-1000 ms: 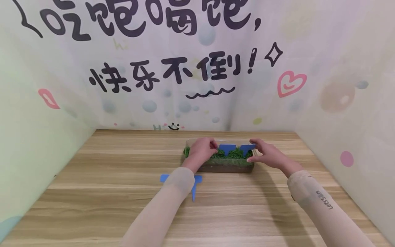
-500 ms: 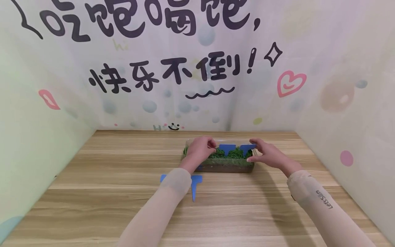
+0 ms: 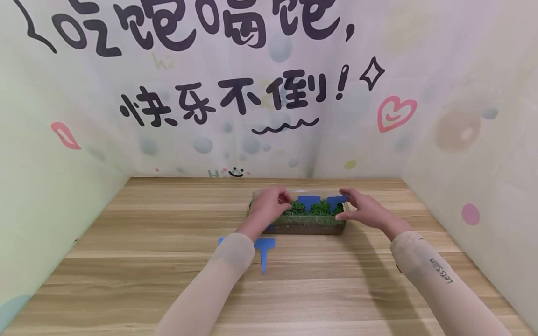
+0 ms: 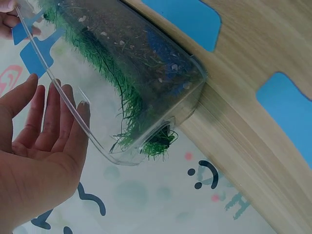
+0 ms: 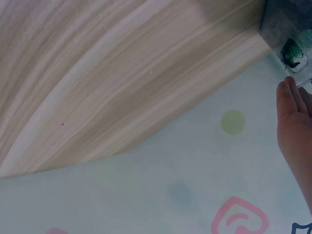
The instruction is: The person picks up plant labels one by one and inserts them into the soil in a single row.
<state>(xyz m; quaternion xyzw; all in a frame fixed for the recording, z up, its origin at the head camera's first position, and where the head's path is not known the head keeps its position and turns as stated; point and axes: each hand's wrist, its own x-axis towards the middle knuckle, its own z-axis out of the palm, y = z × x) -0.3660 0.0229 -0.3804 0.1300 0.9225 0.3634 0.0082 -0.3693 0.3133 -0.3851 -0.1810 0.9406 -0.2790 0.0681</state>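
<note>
Easing left over the long, clear plastic box [image 3: 311, 226] gripped by the right hand [image 3: 366, 210], the relaxed, empty left hand [image 3: 269, 205] is seemingly freed for work.

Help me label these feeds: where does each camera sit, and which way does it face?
Head: worn on the head, facing forward and down at the clear box; both sleeves, the left hand and the right hand show.
Left wrist: on that wrist, facing the clear box and blue markers; the left hand shows large, right-hand fingers at top left.
Right wrist: on that wrist, facing mostly table and wall; the right hand shows at the right edge.
Head and left wrist share the smiley drawing.
</note>
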